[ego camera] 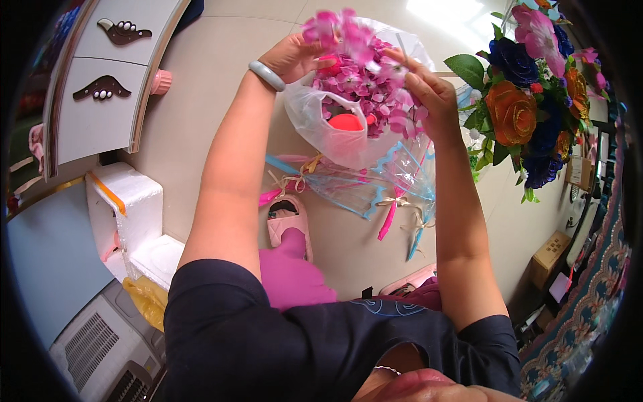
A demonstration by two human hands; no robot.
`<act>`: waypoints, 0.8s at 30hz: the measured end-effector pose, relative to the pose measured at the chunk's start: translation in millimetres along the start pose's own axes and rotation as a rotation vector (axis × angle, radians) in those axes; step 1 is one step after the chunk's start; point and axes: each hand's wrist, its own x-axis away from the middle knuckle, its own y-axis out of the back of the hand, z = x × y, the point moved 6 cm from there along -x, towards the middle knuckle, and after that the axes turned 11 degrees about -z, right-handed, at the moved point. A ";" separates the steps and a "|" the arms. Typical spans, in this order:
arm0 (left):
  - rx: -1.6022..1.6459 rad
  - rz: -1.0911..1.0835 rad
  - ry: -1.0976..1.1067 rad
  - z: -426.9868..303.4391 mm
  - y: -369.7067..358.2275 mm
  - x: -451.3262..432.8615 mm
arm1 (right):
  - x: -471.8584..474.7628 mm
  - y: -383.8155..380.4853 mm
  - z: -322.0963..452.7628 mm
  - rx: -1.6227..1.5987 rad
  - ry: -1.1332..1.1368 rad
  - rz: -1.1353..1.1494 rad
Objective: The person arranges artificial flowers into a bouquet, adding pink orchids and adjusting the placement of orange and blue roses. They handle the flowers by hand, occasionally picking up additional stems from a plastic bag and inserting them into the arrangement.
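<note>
My left hand (296,56), with a pale bangle at the wrist, grips a blurred spray of pink artificial flowers (346,37). At the other side my right hand (429,88) pinches a thin stem between thumb and fingers, with pink petals hanging below it. Whether both hands hold one and the same spray I cannot tell. Beneath them, a white plastic bag (311,115) gapes on the floor, full of pink artificial blossoms (364,90). Through one of the bag's handle openings a red object (346,122) shows.
Clear wrapping sleeves with blue trim (346,193) and ribbon bows lie below the bag. At right stands a bouquet of artificial roses (512,113). A white drawer cabinet (110,65) and a foam box (135,188) are at left. A cardboard box (550,251) sits far right.
</note>
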 end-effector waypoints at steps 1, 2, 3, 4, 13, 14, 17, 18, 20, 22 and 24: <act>-0.122 -0.038 0.061 4.9 3.2 -0.1 | 3.1 -2.9 -3.1 -0.122 -0.166 0.053; -0.411 -0.059 0.139 10.9 6.8 0.2 | 6.4 -5.1 -7.1 -0.206 -0.300 0.088; -0.577 -0.086 0.120 11.2 7.5 1.0 | 8.2 -4.7 -11.4 -0.219 -0.334 0.102; -0.743 -0.113 0.100 11.7 8.7 1.3 | 9.4 -4.3 -15.3 -0.230 -0.368 0.117; -1.084 -0.057 -0.938 -58.0 -93.0 36.2 | 15.5 -15.5 -38.3 -0.551 -0.666 0.194; -1.068 0.024 -0.839 -49.4 -91.1 34.4 | 17.4 -16.8 -32.0 -0.569 -0.652 0.198; -0.913 0.119 -0.520 -39.3 -91.6 36.7 | 18.8 -23.4 -21.1 -0.661 -0.565 0.321; -0.747 0.110 -0.388 -35.0 -86.8 37.8 | 19.1 -25.6 -19.8 -0.659 -0.557 0.298; -0.539 0.065 -0.287 -33.6 -82.5 41.5 | 21.8 -22.2 -22.3 -0.642 -0.579 0.219; -0.501 0.000 -0.273 -34.3 -70.9 45.0 | 20.1 -22.7 -20.7 -0.439 -0.574 0.114; -0.409 -0.013 -0.211 -32.5 -65.9 47.4 | 17.5 -22.0 -20.4 -0.306 -0.425 0.061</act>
